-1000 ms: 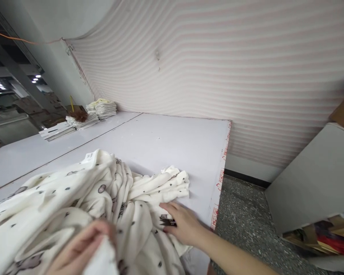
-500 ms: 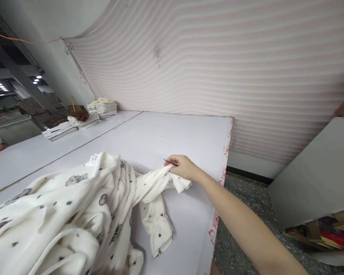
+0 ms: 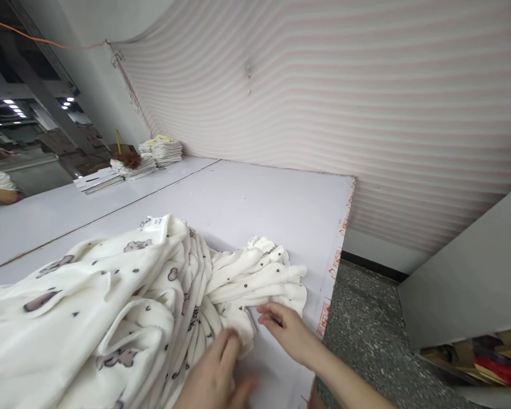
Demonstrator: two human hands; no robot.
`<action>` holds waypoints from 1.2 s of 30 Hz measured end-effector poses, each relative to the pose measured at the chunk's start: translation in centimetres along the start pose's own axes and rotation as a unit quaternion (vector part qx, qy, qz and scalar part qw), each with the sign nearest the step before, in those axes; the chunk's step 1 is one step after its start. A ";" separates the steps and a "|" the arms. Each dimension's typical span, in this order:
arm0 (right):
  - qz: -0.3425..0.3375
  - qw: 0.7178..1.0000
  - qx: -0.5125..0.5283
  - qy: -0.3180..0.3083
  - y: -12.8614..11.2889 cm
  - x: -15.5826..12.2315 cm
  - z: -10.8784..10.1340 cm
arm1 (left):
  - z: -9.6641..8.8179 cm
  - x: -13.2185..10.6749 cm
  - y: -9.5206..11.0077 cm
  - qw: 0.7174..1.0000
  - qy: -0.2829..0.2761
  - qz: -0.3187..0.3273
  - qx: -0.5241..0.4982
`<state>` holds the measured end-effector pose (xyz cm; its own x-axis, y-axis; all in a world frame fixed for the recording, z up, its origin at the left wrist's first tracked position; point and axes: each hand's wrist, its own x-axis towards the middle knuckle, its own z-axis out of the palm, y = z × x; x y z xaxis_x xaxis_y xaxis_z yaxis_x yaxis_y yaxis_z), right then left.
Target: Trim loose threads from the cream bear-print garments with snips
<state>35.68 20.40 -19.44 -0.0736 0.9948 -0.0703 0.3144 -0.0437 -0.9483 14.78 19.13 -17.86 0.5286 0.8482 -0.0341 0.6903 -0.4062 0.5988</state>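
Note:
A heap of white garments with small dark dots and purplish-grey figures covers the near left of the table. Gathered sleeve ends fan out from the heap toward the right. My left hand, blurred by motion, is over the heap's near right side, its thumb apart from its fingers. My right hand is just below the sleeve ends, its fingers loosely bent with a gap between them. I see nothing held in either hand, though the right palm is partly hidden.
The pale table has a red-printed right edge. Stacks of folded cloth stand at the back left. Pink-striped sheeting hangs behind. A grey cabinet stands right, across the speckled floor. A person's arm shows far left.
My right hand has let go of the sleeve and moved down; the thin dark tool in it is out of sight. The sleeve ends lie spread. My left hand has come into view.

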 end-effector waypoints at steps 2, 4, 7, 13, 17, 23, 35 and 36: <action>0.021 0.999 0.024 0.019 0.6 -0.1 0.6 | -0.3 2.6 0.2 0.996 0.043 -0.051 -0.059; 0.028 0.998 0.040 0.044 0.6 -0.5 0.7 | -0.6 4.2 0.5 0.987 0.062 -0.082 -0.121; 0.024 0.994 0.069 0.078 -0.1 -1.8 0.8 | -0.8 4.3 1.0 0.968 0.070 -0.092 -0.224; -0.060 0.975 0.189 0.104 -1.5 -3.2 1.5 | -0.2 2.0 1.7 0.754 0.087 -0.136 -0.636; -0.034 0.977 0.145 0.150 -2.4 -2.7 1.5 | -0.3 1.7 1.9 0.884 0.134 -0.129 -0.428; -0.018 0.976 0.153 0.154 -3.3 -2.7 1.2 | -0.9 2.0 3.0 0.961 0.236 0.119 -0.079; -0.166 0.973 -0.023 0.159 -3.5 -2.5 1.6 | -1.3 3.8 2.3 0.849 0.088 -0.110 -0.510; -0.170 0.975 -0.027 0.139 -3.5 -2.6 1.7 | -1.3 3.8 2.3 0.844 0.079 -0.110 -0.519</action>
<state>33.15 17.86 -16.47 0.0754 0.9378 0.3388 0.3673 0.2897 -0.8838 17.75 21.85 -15.53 0.3153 0.9322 -0.1777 -0.0853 0.2143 0.9730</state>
